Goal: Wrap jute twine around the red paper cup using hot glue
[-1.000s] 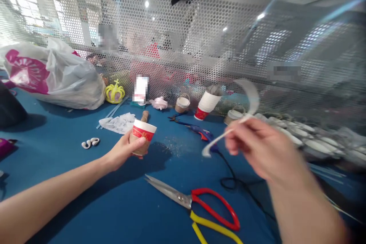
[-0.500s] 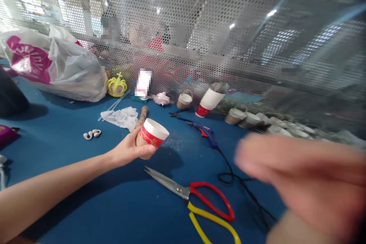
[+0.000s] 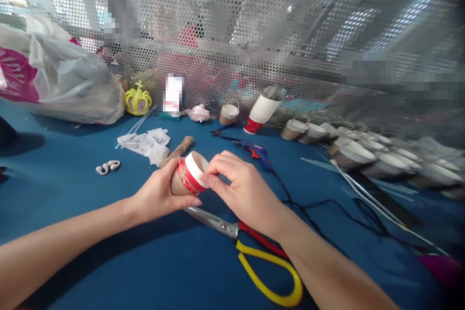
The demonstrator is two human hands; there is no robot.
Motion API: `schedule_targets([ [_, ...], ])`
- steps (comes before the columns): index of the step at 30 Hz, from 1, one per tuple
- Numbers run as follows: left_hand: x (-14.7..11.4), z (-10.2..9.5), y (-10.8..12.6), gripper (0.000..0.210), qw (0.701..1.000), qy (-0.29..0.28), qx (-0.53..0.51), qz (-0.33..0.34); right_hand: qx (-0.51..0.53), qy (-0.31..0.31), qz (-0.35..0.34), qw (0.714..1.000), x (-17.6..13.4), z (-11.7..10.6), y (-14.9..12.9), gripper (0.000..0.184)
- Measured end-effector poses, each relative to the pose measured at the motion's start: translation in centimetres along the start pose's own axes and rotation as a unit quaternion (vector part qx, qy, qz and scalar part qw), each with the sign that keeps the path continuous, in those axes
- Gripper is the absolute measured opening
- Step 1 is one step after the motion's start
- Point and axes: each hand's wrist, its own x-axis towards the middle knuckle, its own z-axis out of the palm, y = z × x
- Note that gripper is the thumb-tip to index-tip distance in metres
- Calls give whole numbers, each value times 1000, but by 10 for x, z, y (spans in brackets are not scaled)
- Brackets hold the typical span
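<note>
A paper cup [image 3: 196, 170] with a white rim and a red band is tilted toward the right, its lower part wrapped in brown twine [image 3: 178, 183]. My left hand [image 3: 154, 193] is closed around its side and base. At the cup's mouth, my right hand [image 3: 232, 179] has thumb and fingertips pinched together against the rim; what lies between them is hidden. A loose-looking strand crosses the red band. Just behind the cup lies a roll of twine [image 3: 185, 145]. Large scissors [image 3: 225, 227] with red and yellow handles rest below my hands, partly covered by my right forearm.
A blue glue gun [image 3: 257, 152] with a black cord lies behind my right hand. Stacked paper cups [image 3: 263, 109] lean near the mesh panel [image 3: 218, 34]. Several small wrapped cups [image 3: 352, 152] stand at right. White crumpled plastic [image 3: 145, 145] and a plastic bag [image 3: 72, 77] are at left.
My right hand has come in from the far right to the cup's rim. The cup stays in my left hand, now turned more toward the right. The view has shifted right.
</note>
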Motion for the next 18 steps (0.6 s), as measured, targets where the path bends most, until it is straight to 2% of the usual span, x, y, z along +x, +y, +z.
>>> schedule_targets([
  [3, 0, -1, 4, 62, 1000, 4, 13, -15, -2, -4, 10, 1000, 1, -3, 4, 27],
  [7, -1, -1, 4, 62, 999, -3, 32, -6, 12, 23, 43, 999, 2, -4, 6, 29],
  [12, -1, 1, 2, 62, 999, -25, 39, 6, -7, 1, 37, 999, 1, 4, 3, 24],
  [15, -1, 2, 3, 63, 999, -20, 50, 2, -11, 15, 31, 999, 1, 6, 4, 28],
  [18, 0, 2, 1, 63, 997, -16, 69, 8, -7, 36, 58, 998, 1, 2, 5, 29],
])
